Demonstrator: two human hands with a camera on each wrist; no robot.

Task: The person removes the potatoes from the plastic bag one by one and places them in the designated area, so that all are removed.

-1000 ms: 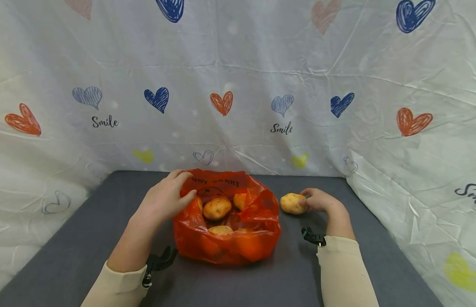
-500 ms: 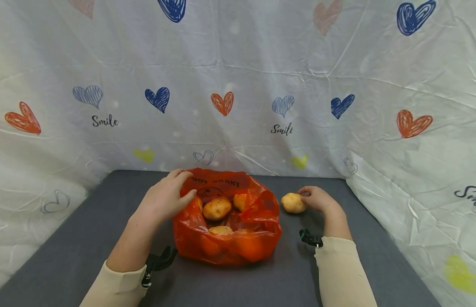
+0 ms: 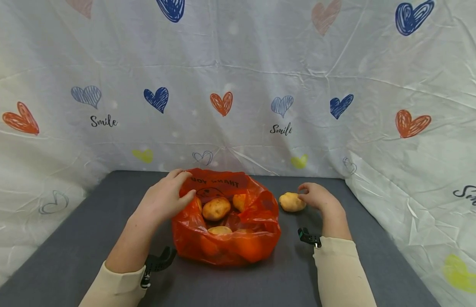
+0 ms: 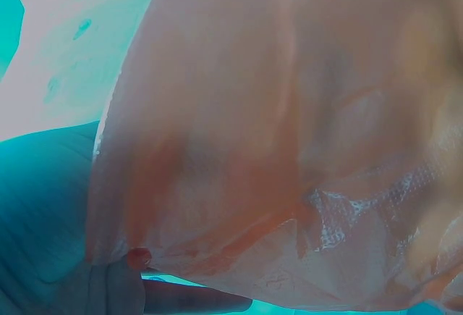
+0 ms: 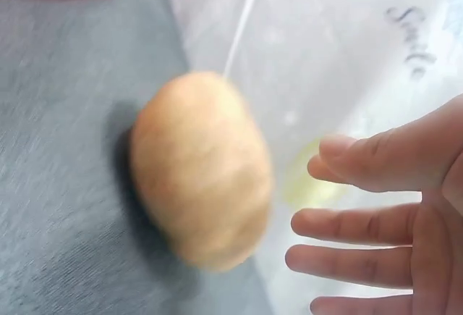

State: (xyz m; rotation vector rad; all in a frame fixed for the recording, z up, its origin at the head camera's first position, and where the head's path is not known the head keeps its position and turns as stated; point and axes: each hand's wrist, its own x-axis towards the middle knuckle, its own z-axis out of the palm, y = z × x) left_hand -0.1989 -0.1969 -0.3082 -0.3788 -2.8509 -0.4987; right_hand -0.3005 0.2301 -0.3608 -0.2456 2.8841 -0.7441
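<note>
A red plastic bag (image 3: pixel 222 247) stands with its mouth open in the head view, and several potatoes (image 3: pixel 216 209) show inside. My left hand (image 3: pixel 162 200) holds the bag's left rim, with the thumb and fingers apart. In the left wrist view, the bag's film (image 4: pixel 217 148) fills most of the picture and partly hides the fingers. To the right of the bag, a single potato (image 3: pixel 292 202) lies on the table, blurred in the right wrist view. Beside it is my right hand (image 3: pixel 320 199), its fingers (image 5: pixel 354 264) extended and apart from the potato in that view.
The dark grey tabletop (image 3: pixel 222 285) ends at a white sheet (image 3: pixel 245 140) printed with hearts, which hangs behind and along the sides. A black strap device (image 3: pixel 308 237) is on the right wrist and a similar one (image 3: pixel 159 261) on the left.
The right hand's fingers were on the loose potato a second ago; they have let go and drawn slightly back. The left hand and the bag look unmoved.
</note>
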